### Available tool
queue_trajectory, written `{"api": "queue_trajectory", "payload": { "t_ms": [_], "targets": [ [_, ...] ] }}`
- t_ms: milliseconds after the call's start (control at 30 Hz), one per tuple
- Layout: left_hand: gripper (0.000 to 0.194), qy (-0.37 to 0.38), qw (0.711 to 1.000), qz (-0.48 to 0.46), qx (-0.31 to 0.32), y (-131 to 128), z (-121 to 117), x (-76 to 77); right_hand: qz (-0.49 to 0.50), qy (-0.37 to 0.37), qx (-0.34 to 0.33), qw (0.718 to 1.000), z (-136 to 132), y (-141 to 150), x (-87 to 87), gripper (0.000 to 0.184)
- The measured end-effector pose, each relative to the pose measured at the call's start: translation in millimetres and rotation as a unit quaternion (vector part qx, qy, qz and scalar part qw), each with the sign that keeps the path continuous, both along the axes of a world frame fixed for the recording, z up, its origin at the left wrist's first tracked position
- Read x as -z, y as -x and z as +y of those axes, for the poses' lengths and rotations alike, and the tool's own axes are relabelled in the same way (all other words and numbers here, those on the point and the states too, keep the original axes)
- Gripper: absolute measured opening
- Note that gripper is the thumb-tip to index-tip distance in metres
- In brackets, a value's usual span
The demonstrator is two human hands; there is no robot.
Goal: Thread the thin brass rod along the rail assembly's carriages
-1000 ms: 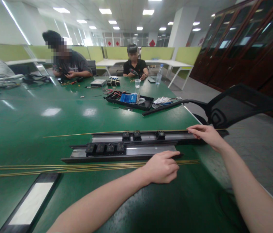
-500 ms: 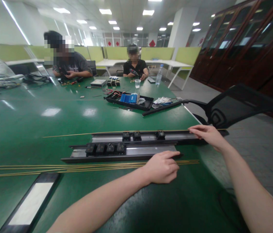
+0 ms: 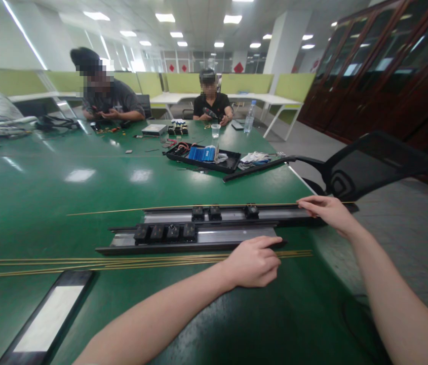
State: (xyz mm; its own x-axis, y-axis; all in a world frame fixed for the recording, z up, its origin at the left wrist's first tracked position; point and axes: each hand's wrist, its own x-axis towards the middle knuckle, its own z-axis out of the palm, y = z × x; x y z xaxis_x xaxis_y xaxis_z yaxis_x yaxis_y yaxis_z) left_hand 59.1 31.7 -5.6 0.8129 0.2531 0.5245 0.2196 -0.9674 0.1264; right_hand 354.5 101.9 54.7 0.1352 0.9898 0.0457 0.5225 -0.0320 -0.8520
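My right hand point(image 3: 322, 210) pinches a thin brass rod point(image 3: 130, 209) near its right end. That rod runs along the back edge of the far black rail point(image 3: 229, 216), whose silver channel carries 3 black blocks point(image 3: 251, 211). In front lies a second black rail point(image 3: 232, 236) with several black blocks point(image 3: 173, 232) in a row toward its left. Over the right end of this near rail rests my left hand point(image 3: 255, 261), its index finger stretched out and the other fingers loosely curled. Several more brass rods point(image 3: 130, 263) lie on the table and pass beneath my left hand.
A black panel with a white label point(image 3: 50, 319) lies front left on the green table point(image 3: 65, 203). Farther back are a black tray point(image 3: 232, 161) with a blue finned part, gloves point(image 3: 255, 159) and a bottle point(image 3: 249, 117). A mesh chair point(image 3: 373, 165) stands right. Co-workers sit opposite.
My right hand has shifted very slightly to the right, still pinching the rod. My left hand stays put. The co-worker at the left has moved their hands.
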Motion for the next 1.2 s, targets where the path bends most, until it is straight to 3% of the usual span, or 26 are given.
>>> {"api": "queue_trajectory", "payload": {
  "t_ms": [500, 1200],
  "targets": [
    [0.025, 0.001, 1.0, 0.011, -0.002, -0.1, 0.3, 0.7, -0.015, -0.001, -0.018, 1.0, 1.7, -5.0, 1.6, 0.054],
    [0.025, 0.001, 1.0, 0.013, -0.001, 0.6, 0.2, -1.3, 0.013, 0.001, 0.009, 1.0, -4.0, -5.6, -5.3, 0.061]
  ]
}}
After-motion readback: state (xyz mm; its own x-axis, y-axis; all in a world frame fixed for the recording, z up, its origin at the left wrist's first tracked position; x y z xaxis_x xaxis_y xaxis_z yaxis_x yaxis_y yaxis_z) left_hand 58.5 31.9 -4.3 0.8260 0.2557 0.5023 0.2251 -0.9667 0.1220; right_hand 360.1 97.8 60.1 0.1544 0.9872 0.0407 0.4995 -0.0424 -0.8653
